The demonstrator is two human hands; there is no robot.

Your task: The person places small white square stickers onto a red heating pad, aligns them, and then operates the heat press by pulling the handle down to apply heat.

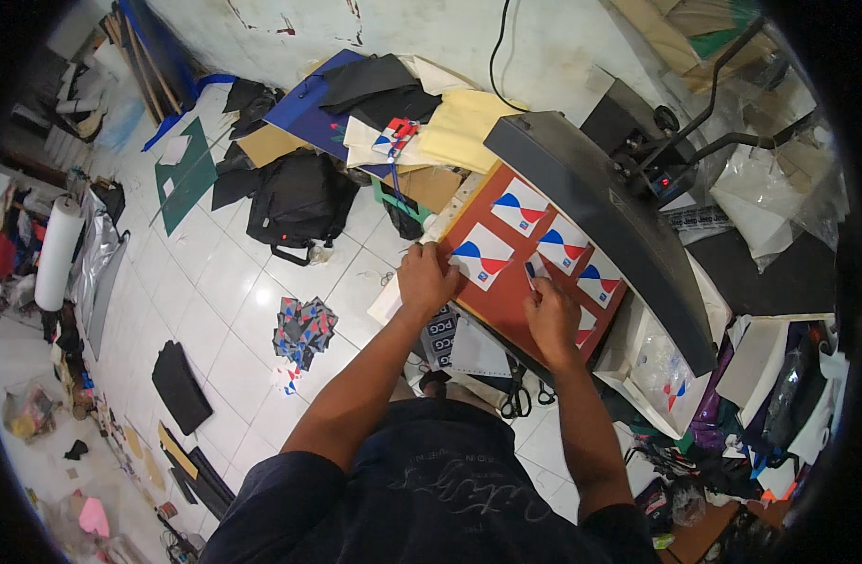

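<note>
A heat press with a raised dark upper plate point(600, 226) stands in front of me. On its red-brown pad point(469, 211) lie several white sheets printed in red and blue, among them one sheet point(483, 256) beside my left hand. My left hand point(426, 280) rests at the pad's left edge, its fingers bent near that sheet's corner; whether it grips anything does not show. Over the middle of the pad my right hand point(553, 320) is closed in a pinch on a small white piece with a dark blue part point(536, 270). Its fingers partly cover another sheet point(586, 326).
Printed pieces point(304, 331) lie piled on the tiled floor at left. A black backpack point(301, 202) and stacked fabric point(469, 132) are beyond. Scissors point(517, 397) hang below the press's near edge. An open white box point(652, 362) stands at right.
</note>
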